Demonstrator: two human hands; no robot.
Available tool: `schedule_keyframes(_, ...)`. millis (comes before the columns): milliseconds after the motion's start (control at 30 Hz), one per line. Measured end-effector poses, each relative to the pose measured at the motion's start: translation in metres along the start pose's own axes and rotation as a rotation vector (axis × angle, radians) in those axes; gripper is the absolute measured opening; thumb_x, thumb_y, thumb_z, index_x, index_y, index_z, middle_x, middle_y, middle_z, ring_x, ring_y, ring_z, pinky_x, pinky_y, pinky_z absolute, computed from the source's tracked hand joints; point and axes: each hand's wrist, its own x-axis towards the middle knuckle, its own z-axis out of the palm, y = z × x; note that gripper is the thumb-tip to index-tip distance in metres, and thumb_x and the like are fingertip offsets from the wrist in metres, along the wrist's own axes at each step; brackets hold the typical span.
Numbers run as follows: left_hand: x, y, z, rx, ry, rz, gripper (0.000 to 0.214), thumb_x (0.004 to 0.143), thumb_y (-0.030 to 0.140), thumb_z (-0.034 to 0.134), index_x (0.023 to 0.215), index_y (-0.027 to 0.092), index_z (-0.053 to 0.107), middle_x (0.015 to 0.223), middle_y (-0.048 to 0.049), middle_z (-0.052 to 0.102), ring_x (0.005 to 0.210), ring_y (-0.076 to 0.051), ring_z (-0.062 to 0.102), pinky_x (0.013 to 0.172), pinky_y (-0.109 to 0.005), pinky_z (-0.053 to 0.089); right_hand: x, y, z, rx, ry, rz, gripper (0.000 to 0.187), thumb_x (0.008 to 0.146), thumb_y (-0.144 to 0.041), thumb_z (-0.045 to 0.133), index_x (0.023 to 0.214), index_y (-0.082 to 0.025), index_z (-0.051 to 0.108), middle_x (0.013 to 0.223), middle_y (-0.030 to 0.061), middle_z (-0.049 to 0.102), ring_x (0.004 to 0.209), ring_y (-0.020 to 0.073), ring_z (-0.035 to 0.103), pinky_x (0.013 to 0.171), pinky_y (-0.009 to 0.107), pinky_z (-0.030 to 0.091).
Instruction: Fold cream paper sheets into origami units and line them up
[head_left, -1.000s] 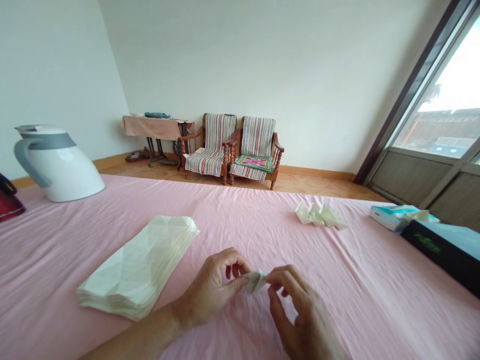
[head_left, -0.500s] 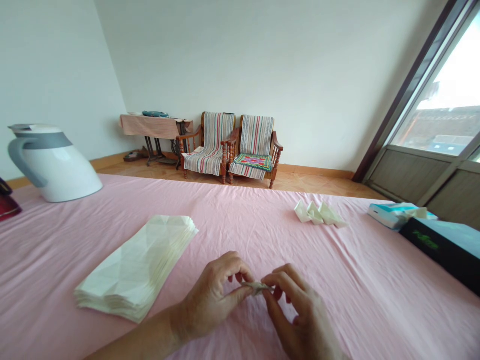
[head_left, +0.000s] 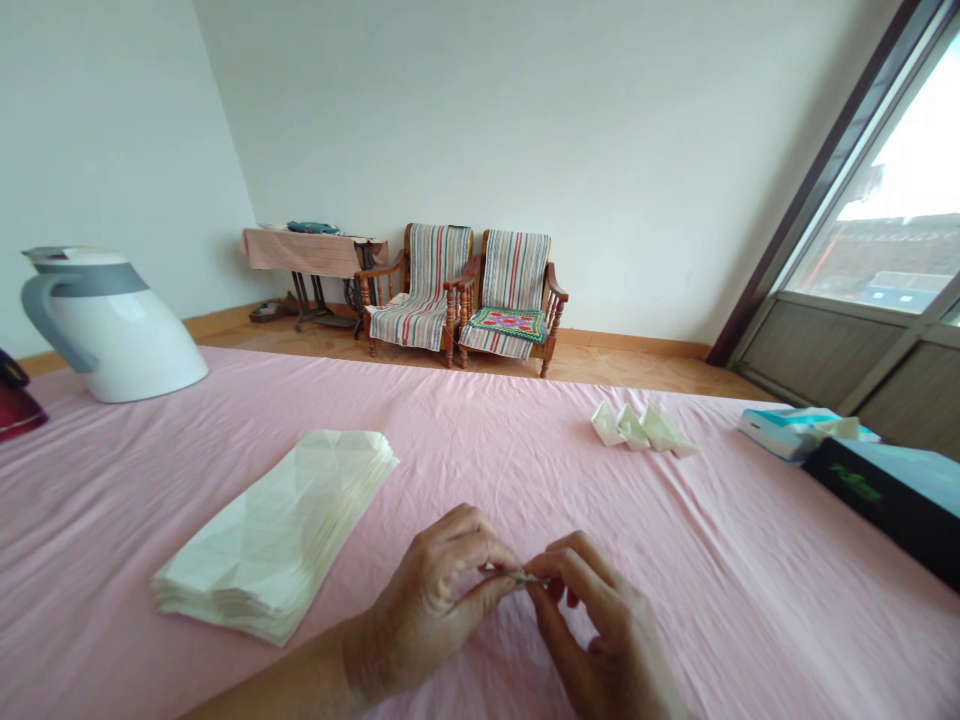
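Note:
Both hands meet low in the middle of the view, over the pink cloth (head_left: 487, 440). My left hand (head_left: 435, 600) and my right hand (head_left: 600, 640) pinch a small folded piece of white paper (head_left: 525, 576) between their fingertips; only a thin edge of it shows. A thick stack of creased white paper sheets (head_left: 277, 530) lies to the left of my left hand. Three folded white paper shapes (head_left: 637, 428) sit in a row further back on the right.
A white jug with a grey handle (head_left: 105, 325) stands at the far left, with a dark red object (head_left: 19, 405) at the left edge. A black box (head_left: 892, 505) and a teal tissue pack (head_left: 795, 430) lie at the right. Two wooden armchairs (head_left: 465, 295) stand by the back wall.
The small folded paper was standing open between the fingers a second ago; now it is pressed nearly flat, with the fingertips of both hands closer together.

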Motion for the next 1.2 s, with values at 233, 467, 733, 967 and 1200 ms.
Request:
schedule_keyframes(233, 0.0013, -0.0005, -0.0017, -0.055, 0.048, -0.027, 0.007, 0.087, 0.013, 0.064, 0.081, 0.015, 0.068, 0.074, -0.0025, 0.061, 0.072, -0.014, 0.058, 0.066, -0.023, 0.045, 0.0003, -0.0008, -0.0030, 0.026, -0.011, 0.063, 0.015, 0.093, -0.015, 0.047, 0.086, -0.022, 0.059, 0.080, 0.0002, 0.056, 0.068, 0.0112, 0.057, 0.063, 0.020, 0.045)
schedule_keyframes(467, 0.0015, -0.0013, -0.0017, -0.042, 0.038, -0.056, 0.004, 0.086, 0.014, 0.066, 0.088, 0.015, 0.069, 0.077, -0.0033, 0.061, 0.072, -0.014, 0.058, 0.066, -0.023, 0.045, 0.0018, 0.0004, -0.0035, 0.023, -0.046, 0.060, 0.015, 0.093, -0.016, 0.047, 0.086, -0.022, 0.060, 0.079, 0.0004, 0.056, 0.068, 0.0116, 0.058, 0.063, 0.020, 0.046)
schedule_keyframes(733, -0.0010, -0.0032, 0.0010, -0.028, 0.014, -0.020, 0.010, 0.089, 0.017, 0.064, 0.088, 0.016, 0.073, 0.077, -0.0054, 0.063, 0.075, -0.016, 0.061, 0.068, -0.024, 0.047, 0.0000, -0.0003, -0.0008, 0.051, -0.022, 0.072, 0.018, 0.094, -0.019, 0.047, 0.084, -0.022, 0.061, 0.077, 0.0008, 0.057, 0.067, 0.0121, 0.058, 0.061, 0.020, 0.046)
schedule_keyframes(967, 0.0011, -0.0018, -0.0014, -0.063, 0.041, -0.070, 0.011, 0.087, 0.016, 0.063, 0.084, 0.016, 0.074, 0.073, -0.0043, 0.063, 0.071, -0.015, 0.060, 0.065, -0.023, 0.046, 0.0016, 0.0014, -0.0027, 0.041, -0.039, 0.071, 0.017, 0.094, -0.020, 0.049, 0.083, -0.021, 0.062, 0.075, 0.0008, 0.059, 0.066, 0.0126, 0.059, 0.059, 0.021, 0.045)
schedule_keyframes(1200, 0.0022, -0.0019, -0.0037, -0.075, 0.090, -0.138, 0.011, 0.088, 0.018, 0.062, 0.081, 0.016, 0.071, 0.073, -0.0035, 0.063, 0.067, -0.014, 0.057, 0.062, -0.023, 0.044, 0.0043, -0.0007, -0.0063, 0.045, -0.037, 0.104, 0.018, 0.094, -0.020, 0.049, 0.081, -0.021, 0.062, 0.075, 0.0010, 0.059, 0.066, 0.0134, 0.057, 0.059, 0.023, 0.045)
